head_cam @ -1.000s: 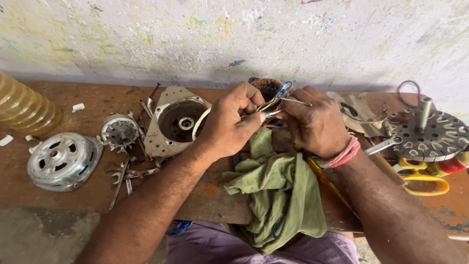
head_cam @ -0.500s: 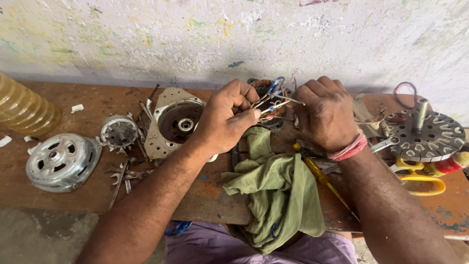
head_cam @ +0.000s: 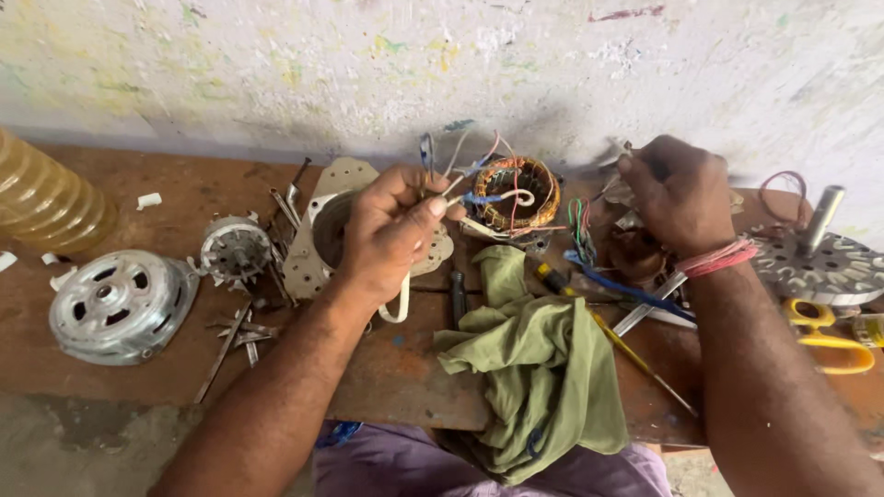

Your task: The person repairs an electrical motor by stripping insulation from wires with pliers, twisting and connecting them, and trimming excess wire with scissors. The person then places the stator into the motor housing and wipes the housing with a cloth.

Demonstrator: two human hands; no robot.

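Observation:
My left hand (head_cam: 391,230) is closed on a bundle of thin wires (head_cam: 440,164) that lead to a copper-wound motor stator (head_cam: 516,190) standing on the wooden bench (head_cam: 396,364). My right hand (head_cam: 677,193) has moved off to the right of the stator, fingers curled over small parts near the wall; whether it holds anything is unclear. A red thread band sits on that wrist. Coloured wires (head_cam: 580,230) hang between the stator and my right hand.
A green cloth (head_cam: 539,377) drapes over the bench's front edge. A motor end cover (head_cam: 115,304), a small rotor (head_cam: 235,247), a plate housing (head_cam: 318,230), loose bolts, a screwdriver (head_cam: 608,331), a round stator plate (head_cam: 829,267), yellow scissors (head_cam: 829,340) and an amber bottle (head_cam: 46,202) lie around.
My hands have parted: the right one moved right and away from the wires, uncovering the copper-wound stator. The left hand keeps the wire bundle, lifted slightly.

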